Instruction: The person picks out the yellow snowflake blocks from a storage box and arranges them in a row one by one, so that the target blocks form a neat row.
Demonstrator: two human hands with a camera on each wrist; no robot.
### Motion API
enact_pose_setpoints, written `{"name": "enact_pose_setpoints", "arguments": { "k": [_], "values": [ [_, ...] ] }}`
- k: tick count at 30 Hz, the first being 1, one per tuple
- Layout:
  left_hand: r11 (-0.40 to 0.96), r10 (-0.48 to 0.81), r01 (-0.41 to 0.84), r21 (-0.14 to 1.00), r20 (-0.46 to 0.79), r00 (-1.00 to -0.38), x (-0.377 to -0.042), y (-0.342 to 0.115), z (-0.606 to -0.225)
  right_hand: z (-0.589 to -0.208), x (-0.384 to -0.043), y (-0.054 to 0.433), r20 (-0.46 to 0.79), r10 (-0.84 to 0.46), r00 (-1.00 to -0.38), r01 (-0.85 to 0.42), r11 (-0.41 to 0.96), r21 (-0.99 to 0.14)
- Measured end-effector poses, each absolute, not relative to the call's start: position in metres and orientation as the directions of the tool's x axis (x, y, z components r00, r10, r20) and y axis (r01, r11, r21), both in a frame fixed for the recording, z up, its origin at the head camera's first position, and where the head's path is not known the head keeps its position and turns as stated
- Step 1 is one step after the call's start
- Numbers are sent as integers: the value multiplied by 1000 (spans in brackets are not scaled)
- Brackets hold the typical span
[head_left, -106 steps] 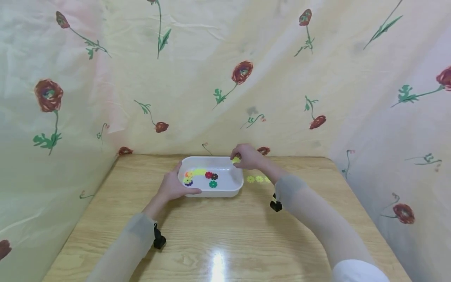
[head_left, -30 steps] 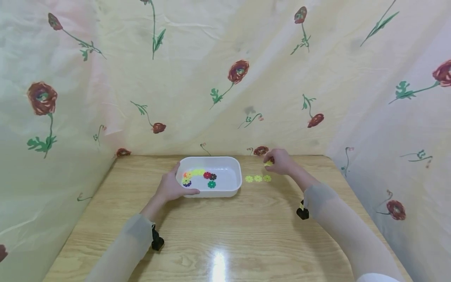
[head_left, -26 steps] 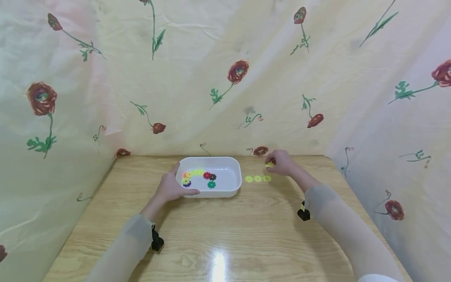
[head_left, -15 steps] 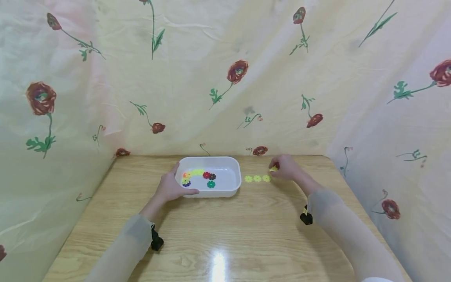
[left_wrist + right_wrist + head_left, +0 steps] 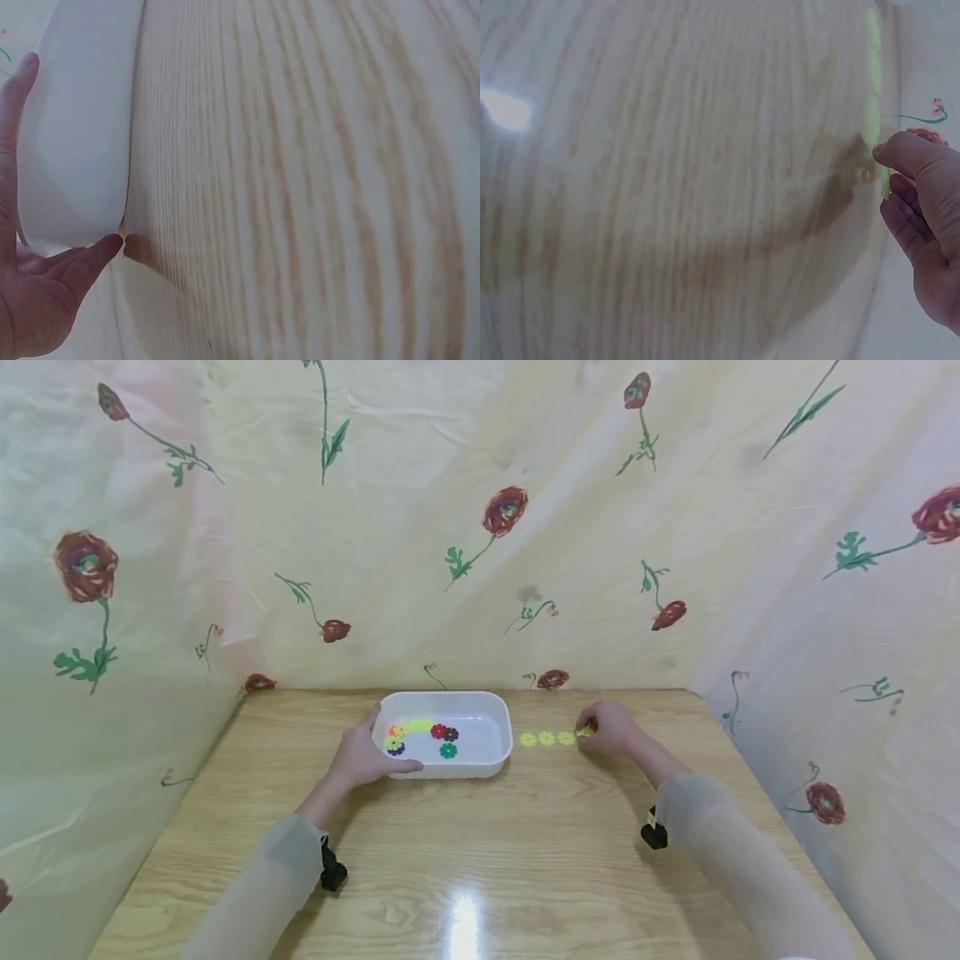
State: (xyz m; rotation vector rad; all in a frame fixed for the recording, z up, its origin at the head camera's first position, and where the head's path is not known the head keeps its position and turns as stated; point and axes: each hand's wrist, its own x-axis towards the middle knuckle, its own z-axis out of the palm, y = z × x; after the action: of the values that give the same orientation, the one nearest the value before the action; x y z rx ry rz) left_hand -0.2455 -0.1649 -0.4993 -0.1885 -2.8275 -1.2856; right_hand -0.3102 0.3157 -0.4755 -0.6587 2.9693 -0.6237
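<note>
A white plastic tub [image 5: 480, 770] stands on the table with several flower-shaped snowflake discs inside, among them a red disc [image 5: 438, 732] and a green disc [image 5: 448, 750]. My left hand [image 5: 365, 758] grips its left end, thumb along the front wall and fingers round the far corner; the left wrist view shows fingertips at its base [image 5: 45, 300]. To the right of the tub, three yellow discs [image 5: 547, 738] lie in a row. At the right end of that row my right hand [image 5: 611, 728] pinches another yellow disc [image 5: 886, 180] between thumb and fingers, close over the table.
The wooden table [image 5: 465, 843] reaches back to a flower-printed cloth [image 5: 420, 527] hanging behind it and at both sides. A black wrist camera [image 5: 655, 831] hangs under the right sleeve, and a second wrist camera [image 5: 333, 870] under the left.
From over the tub, my right hand has carried the yellow disc right, past the row, then lowered it toward the row's right end. My left hand has stayed on the tub.
</note>
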Motion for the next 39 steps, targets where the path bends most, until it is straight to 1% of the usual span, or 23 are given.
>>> {"name": "enact_pose_setpoints", "arguments": {
  "k": [12, 18, 32, 35, 39],
  "values": [
    [652, 93, 118, 749, 75, -993, -243, -163, -496, -486, -307, 319, 56, -402, -914, -390, 834, -389],
    [650, 94, 120, 750, 78, -993, -244, -164, -498, -487, -304, 321, 40, -381, -924, -363, 834, -416],
    [644, 97, 121, 755, 77, -992, -246, -164, -500, -490, -302, 323, 71, -373, -925, -368, 834, -412],
    [648, 95, 120, 752, 77, -993, -245, -164, -499, -489, -303, 324, 75, -366, -928, -361, 827, -430],
    [650, 95, 123, 750, 80, -992, -245, -165, -500, -483, -306, 326, 76, -322, -944, -320, 830, -458]
  ]
}}
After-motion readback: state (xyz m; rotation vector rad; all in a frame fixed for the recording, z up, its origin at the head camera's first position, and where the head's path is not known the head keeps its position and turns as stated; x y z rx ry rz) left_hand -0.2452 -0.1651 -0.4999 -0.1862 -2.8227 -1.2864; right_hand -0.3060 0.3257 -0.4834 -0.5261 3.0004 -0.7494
